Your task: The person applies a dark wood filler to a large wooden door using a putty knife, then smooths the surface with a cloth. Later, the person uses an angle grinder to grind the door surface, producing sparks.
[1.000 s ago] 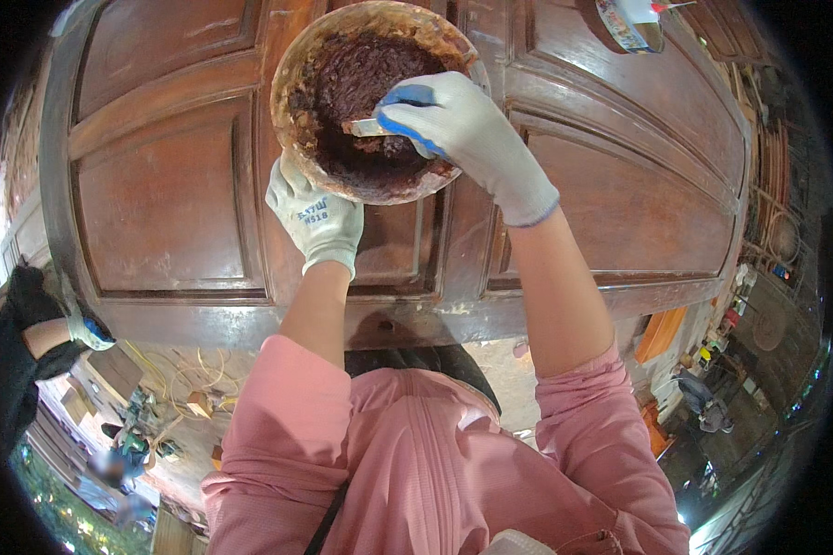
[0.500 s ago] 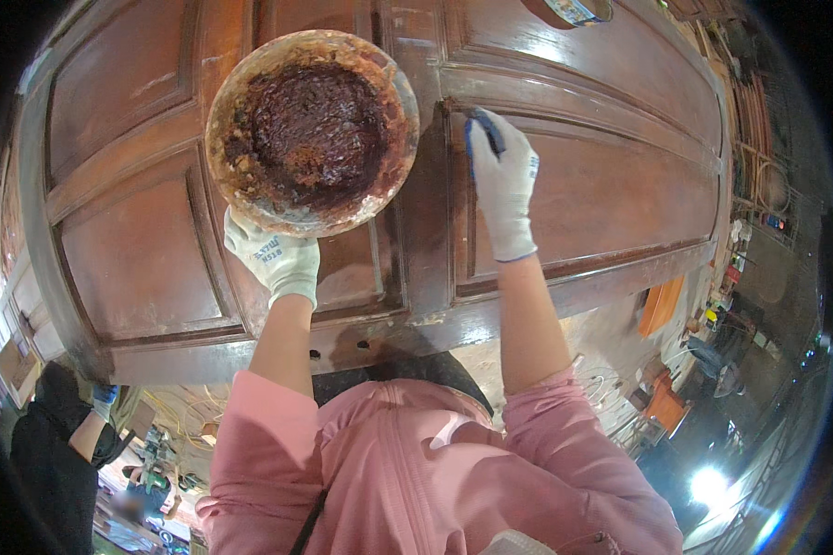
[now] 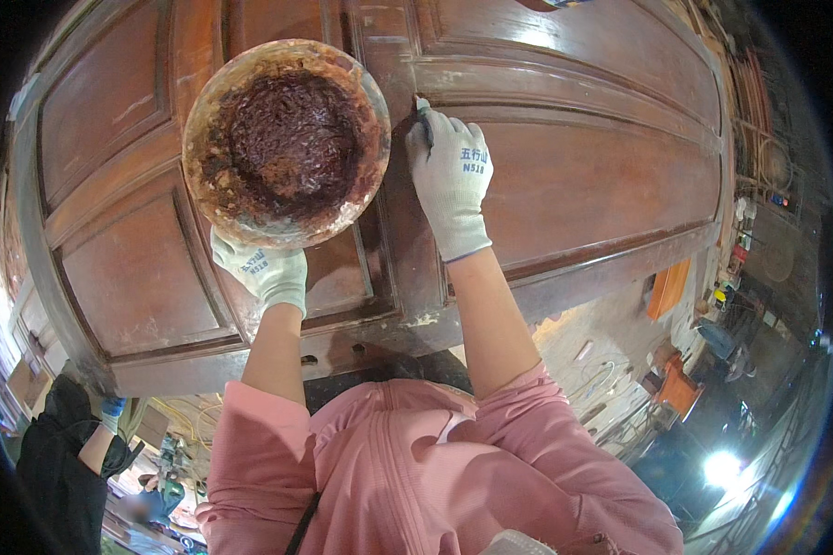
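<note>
- And out of the bowl (image 3: 292, 225) with the right hand (image 3: 452, 180)! Dipping inside the rim a second ago, now over the wooden door (image 3: 583, 190), just right of the bowl.
- Pinching a small flat tool (image 3: 422, 104) in that right hand, with thumb and fingers drawn together; showing only a pale tip beyond the glove.
- Brought close to a panel's corner, nearer than half a second ago; cannot tell whether touching the wood.
- Bearing the bowl from beneath with the left hand (image 3: 261, 270), at the near rim, same as before, but carried farther left.
- Hiding the left fingers under the bowl, so cannot tell whether spread or curled.
- Looking straight into the bowl now, just ahead of the left hand: loaded with dark reddish-brown paste (image 3: 296, 129), no longer covered by the right hand.
- Nearly losing sight of the round container (image 3: 565, 3), ahead and to the right of the right hand, after showing far more of it a second ago.
- Spotting a co-worker (image 3: 60, 472) in black, well left of the left hand and farther back, lower at the edge than a second ago.
- Catching a bright light (image 3: 722, 469), far right of the right hand and behind it, just a glow a second ago.
</note>
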Action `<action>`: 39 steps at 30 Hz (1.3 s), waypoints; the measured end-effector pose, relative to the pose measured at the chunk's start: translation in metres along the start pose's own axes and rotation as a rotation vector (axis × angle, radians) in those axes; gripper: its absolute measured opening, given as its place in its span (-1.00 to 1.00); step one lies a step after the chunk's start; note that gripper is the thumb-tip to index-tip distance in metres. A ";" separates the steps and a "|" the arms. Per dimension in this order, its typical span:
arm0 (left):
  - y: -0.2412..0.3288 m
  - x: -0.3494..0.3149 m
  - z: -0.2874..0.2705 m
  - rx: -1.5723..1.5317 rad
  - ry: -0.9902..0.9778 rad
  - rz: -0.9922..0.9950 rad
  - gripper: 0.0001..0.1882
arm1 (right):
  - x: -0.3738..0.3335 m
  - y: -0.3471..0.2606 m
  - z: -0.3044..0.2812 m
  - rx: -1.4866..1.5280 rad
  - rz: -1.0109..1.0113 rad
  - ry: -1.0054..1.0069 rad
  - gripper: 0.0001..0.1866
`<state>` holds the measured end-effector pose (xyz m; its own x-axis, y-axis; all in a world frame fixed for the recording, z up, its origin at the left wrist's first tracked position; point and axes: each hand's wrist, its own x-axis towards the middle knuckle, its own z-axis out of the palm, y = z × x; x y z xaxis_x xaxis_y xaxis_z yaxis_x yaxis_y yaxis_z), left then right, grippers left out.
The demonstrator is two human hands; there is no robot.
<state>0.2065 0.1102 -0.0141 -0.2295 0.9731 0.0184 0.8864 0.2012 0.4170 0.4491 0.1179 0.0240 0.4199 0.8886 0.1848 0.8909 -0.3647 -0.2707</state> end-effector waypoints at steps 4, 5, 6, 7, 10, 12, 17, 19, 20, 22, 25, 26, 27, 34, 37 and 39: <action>-0.004 0.000 0.002 0.044 0.014 0.022 -0.01 | 0.006 -0.003 -0.015 0.146 0.093 -0.022 -0.76; -0.004 0.000 0.002 0.065 0.021 0.035 0.00 | 0.006 -0.002 -0.015 0.165 0.105 -0.004 -0.77; -0.005 0.000 0.002 0.067 0.020 0.034 0.00 | 0.007 -0.001 -0.015 0.185 0.117 0.015 -0.78; -0.004 0.000 0.002 0.069 0.016 0.034 0.00 | 0.007 0.000 -0.016 0.203 0.131 0.034 -0.78; 0.002 0.001 -0.001 0.054 -0.018 0.000 0.00 | 0.012 -0.001 -0.015 0.170 0.166 -0.014 -0.74; 0.005 0.002 -0.004 0.036 -0.031 -0.010 0.00 | 0.012 -0.004 -0.015 0.138 0.165 -0.057 -0.75; -0.002 0.002 0.000 0.042 0.003 0.021 -0.01 | 0.018 -0.010 -0.019 0.084 0.146 -0.107 -0.75; -0.003 0.000 0.001 0.028 0.027 0.034 -0.01 | 0.020 -0.010 -0.025 0.116 0.191 -0.142 -0.74; -0.003 -0.001 0.002 0.021 0.037 0.042 -0.01 | 0.022 -0.008 -0.029 0.201 0.222 -0.146 -0.73; -0.002 0.000 0.001 -0.005 0.018 0.024 -0.01 | 0.024 0.003 -0.039 0.373 0.280 -0.155 -0.72; -0.003 0.000 0.000 0.016 0.021 0.028 -0.01 | 0.020 0.012 -0.044 0.470 0.381 -0.164 -0.68; -0.004 0.000 -0.001 0.033 0.028 0.034 0.00 | 0.019 0.012 -0.044 0.472 0.403 -0.159 -0.67; -0.003 0.000 0.000 0.034 0.024 0.036 0.00 | 0.013 0.016 -0.038 0.444 0.335 -0.046 -0.69; -0.001 -0.001 0.000 0.033 0.021 0.031 0.00 | 0.002 0.011 -0.013 0.116 0.084 0.092 -0.76; -0.001 -0.001 -0.001 0.035 0.009 0.020 -0.02 | -0.003 0.005 -0.009 0.052 0.044 0.085 -0.79; -0.002 -0.001 0.000 0.038 0.005 0.019 -0.02 | -0.007 0.005 -0.007 0.019 0.069 0.032 -0.75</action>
<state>0.2048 0.1092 -0.0151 -0.2142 0.9763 0.0309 0.9052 0.1865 0.3820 0.4517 0.1077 0.0281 0.4854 0.8523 0.1950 0.8564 -0.4187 -0.3020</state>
